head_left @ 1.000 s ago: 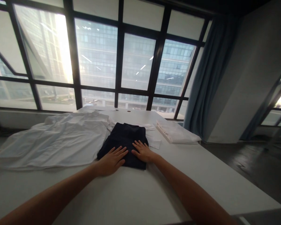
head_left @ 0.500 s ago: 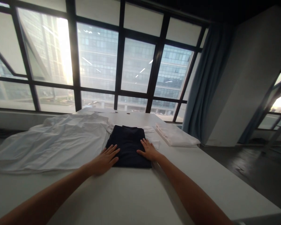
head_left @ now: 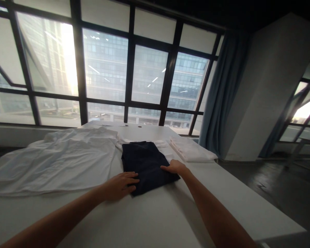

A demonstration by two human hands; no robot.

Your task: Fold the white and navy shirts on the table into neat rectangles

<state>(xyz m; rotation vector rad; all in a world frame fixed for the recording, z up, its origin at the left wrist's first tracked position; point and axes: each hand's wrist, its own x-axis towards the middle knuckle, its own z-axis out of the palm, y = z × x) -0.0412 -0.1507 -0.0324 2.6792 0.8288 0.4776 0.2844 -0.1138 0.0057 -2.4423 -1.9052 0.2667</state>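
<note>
A folded navy shirt [head_left: 144, 165] lies turned at an angle on the white table [head_left: 144, 220]. My right hand [head_left: 177, 166] pinches its right edge, thumb on top and the other fingers out of sight beneath the cloth. At the shirt's lower left edge, my left hand [head_left: 121, 186] touches the fabric with its fingers stretched out. Some white cloth [head_left: 164, 146] shows behind and partly under the navy shirt.
White garments [head_left: 62, 158] are spread over the table's left side. A folded white stack [head_left: 192, 150] sits at the right, near the table edge. Beyond the table are windows [head_left: 105, 65] and a blue curtain [head_left: 217, 103].
The navy shirt has turned, its near edge now slanting up to the right. My right hand has gone from lying flat on it to gripping its right edge; my left hand moved slightly nearer.
</note>
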